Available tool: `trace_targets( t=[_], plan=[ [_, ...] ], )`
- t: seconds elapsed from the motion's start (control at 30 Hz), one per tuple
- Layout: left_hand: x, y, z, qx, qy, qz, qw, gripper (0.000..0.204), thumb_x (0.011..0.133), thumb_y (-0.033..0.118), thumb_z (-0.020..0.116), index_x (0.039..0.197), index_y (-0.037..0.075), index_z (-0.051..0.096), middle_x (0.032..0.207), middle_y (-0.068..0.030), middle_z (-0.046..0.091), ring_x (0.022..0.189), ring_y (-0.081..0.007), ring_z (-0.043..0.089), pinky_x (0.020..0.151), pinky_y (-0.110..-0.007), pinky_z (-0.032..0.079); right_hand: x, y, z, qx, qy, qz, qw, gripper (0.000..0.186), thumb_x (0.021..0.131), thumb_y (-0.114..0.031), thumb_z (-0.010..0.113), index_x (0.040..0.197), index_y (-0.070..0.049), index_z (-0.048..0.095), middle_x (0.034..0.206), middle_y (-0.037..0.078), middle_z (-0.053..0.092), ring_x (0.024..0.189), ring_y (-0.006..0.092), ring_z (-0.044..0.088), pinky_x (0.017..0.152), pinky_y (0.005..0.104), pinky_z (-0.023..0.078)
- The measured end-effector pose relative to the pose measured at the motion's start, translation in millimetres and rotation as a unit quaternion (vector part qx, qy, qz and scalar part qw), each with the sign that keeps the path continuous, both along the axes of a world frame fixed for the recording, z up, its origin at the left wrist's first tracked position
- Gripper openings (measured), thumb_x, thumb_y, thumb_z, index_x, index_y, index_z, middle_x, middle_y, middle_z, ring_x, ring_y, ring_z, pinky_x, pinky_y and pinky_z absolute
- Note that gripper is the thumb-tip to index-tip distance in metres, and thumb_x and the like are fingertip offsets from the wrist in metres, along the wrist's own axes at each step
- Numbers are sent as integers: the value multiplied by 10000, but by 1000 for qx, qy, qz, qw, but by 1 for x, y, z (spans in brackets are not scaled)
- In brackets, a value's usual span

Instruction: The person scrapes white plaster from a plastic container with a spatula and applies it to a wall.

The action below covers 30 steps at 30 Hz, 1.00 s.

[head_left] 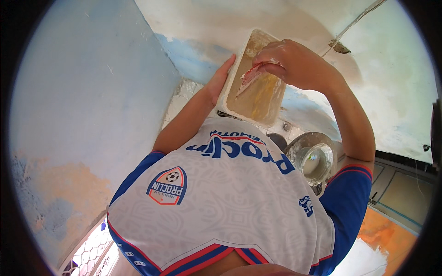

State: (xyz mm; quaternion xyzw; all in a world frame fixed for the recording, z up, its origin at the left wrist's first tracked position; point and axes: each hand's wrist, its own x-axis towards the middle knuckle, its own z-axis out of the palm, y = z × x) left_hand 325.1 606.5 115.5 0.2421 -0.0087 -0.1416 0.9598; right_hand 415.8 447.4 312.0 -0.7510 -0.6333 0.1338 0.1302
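A rectangular off-white plastic tub (254,46) is tilted in front of my chest, its inside smeared with pale and yellowish residue. My left hand (221,79) grips its left side, the fingers partly hidden behind the wall. Over the tub's opening, my right hand (291,63) is closed on a flat red putty scraper (251,78) coated with whitish paste. The scraper's edge points down and left into the tub; I cannot tell whether it touches the bottom.
Below the tub to the right, a clear bucket (313,162) with whitish contents stands by a round grey surface (294,143). A patchy wall (198,25) with a hanging cable and hole (340,46) is ahead. A blue wall (92,78) rises at left; cabinet-like panels (405,191) stand at right.
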Motion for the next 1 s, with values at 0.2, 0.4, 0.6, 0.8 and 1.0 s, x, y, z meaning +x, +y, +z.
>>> trace_targets(
  t=[0.2, 0.4, 0.6, 0.8, 1.0],
  plan=[
    [7, 3, -10, -48, -48, -11, 998, 690, 1077, 583, 299, 1555, 101, 421, 1504, -139, 533, 1339, -288, 561, 1140, -451, 454, 1, -3, 15, 31, 70, -51, 996, 161, 938, -64, 675, 1077, -3, 726, 976, 130, 734, 854, 268, 666, 761, 362, 516],
    [5, 11, -8, -97, 16, 7, 995, 682, 1076, 581, 292, 1563, 119, 414, 1526, -135, 514, 1360, -302, 543, 1145, -459, 448, 6, -19, 13, 74, 143, -179, 971, 145, 926, -18, 697, 1065, 14, 727, 955, 70, 737, 793, 140, 597, 734, 276, 479],
    [-2, 25, -22, -68, 33, 38, 996, 711, 1067, 604, 298, 1568, 111, 400, 1525, -140, 515, 1354, -304, 550, 1142, -457, 450, 12, -31, -22, 231, 247, -161, 927, 172, 945, -24, 693, 1109, 30, 689, 966, 61, 738, 824, 127, 639, 738, 263, 510],
    [-17, 24, -22, -47, 57, 81, 994, 733, 1060, 622, 307, 1560, 96, 411, 1523, -148, 514, 1358, -307, 542, 1142, -448, 448, -8, -32, -32, 292, 421, -274, 814, 118, 967, -22, 667, 1079, -12, 632, 974, 80, 728, 867, 116, 693, 719, 262, 555],
    [-25, 12, -7, -38, 112, 95, 988, 743, 1054, 637, 301, 1563, 106, 408, 1514, -145, 523, 1353, -314, 544, 1140, -455, 444, -24, -46, -61, 349, 524, -336, 700, 161, 926, -36, 620, 1085, -63, 622, 828, 33, 688, 574, 63, 590, 409, 231, 387]
  ],
)
